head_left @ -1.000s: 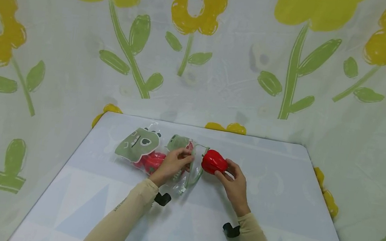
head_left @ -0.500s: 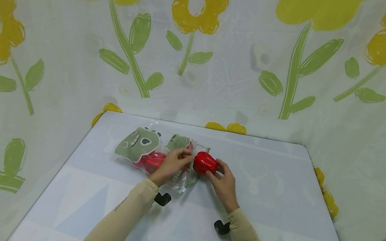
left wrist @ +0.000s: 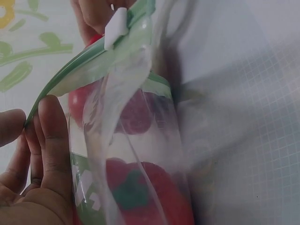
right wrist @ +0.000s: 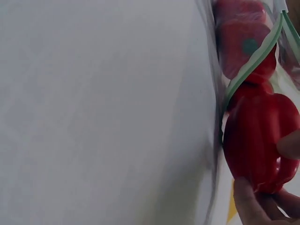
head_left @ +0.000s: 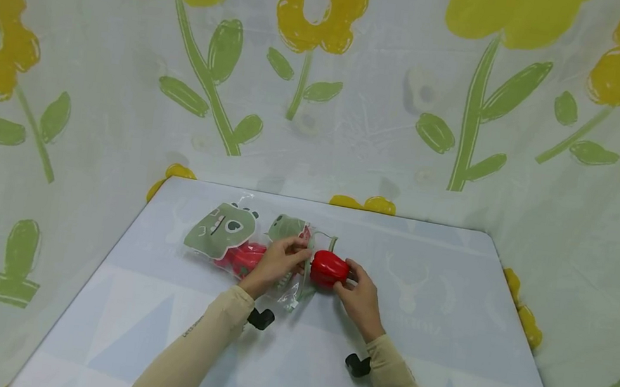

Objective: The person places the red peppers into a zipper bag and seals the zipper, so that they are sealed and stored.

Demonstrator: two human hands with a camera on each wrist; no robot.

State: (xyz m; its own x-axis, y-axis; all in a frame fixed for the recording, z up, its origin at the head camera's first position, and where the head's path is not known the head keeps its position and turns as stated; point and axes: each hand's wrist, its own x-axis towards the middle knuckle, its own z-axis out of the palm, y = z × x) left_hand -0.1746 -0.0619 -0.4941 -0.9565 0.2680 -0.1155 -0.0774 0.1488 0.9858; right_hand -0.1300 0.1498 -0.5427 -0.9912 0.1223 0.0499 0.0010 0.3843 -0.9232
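My left hand (head_left: 275, 266) pinches the green zip rim (left wrist: 58, 75) of a clear plastic zip bag (left wrist: 105, 150) with its thumb and fingers. The bag lies on its side, mouth toward the right and parted, with a white slider (left wrist: 116, 29) on the rim. Through the film show red bell peppers with green stems. My right hand (head_left: 362, 300) grips another red bell pepper (right wrist: 260, 136) by its end, thumb on one side and fingers on the other. This pepper sits at the bag's mouth, partly within the rim in the right wrist view.
A green cartoon print (head_left: 219, 231) covers clear film at the left, over more red peppers; I cannot tell whether this is the same bag. The pale table (head_left: 443, 336) is backed by a flower-print curtain (head_left: 363, 129).
The right hand has carried the red bell pepper leftward to the bag's mouth, then slightly lower. The left hand has stayed on the rim.
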